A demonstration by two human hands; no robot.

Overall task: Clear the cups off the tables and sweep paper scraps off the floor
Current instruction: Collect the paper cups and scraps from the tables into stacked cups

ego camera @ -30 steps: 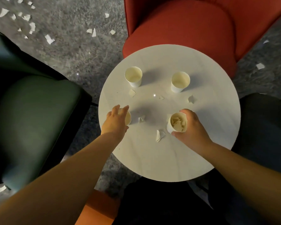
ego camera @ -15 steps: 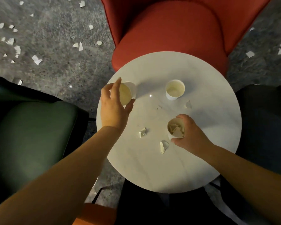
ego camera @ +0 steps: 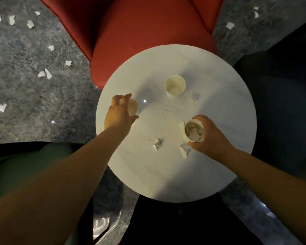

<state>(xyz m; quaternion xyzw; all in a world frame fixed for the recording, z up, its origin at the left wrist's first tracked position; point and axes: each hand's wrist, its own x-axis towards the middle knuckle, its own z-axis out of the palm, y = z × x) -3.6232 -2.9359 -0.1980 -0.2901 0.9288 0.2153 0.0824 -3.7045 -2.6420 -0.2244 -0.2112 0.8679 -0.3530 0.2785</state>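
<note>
Torn white paper scraps [ego camera: 44, 73] litter the grey speckled floor [ego camera: 25, 96] at left, beside a green chair [ego camera: 21, 167]. Over a round white table [ego camera: 219, 165], the left hand [ego camera: 119, 114] curls around a pale paper cup [ego camera: 133, 106] near the table's left edge. An empty cup [ego camera: 175, 85] stands upright toward the far side, before a red armchair [ego camera: 148, 32]. At right, the right hand [ego camera: 210, 137] grips a scrap-filled cup [ego camera: 194, 131], with loose scraps [ego camera: 158, 144] lying on the tabletop between.
</note>
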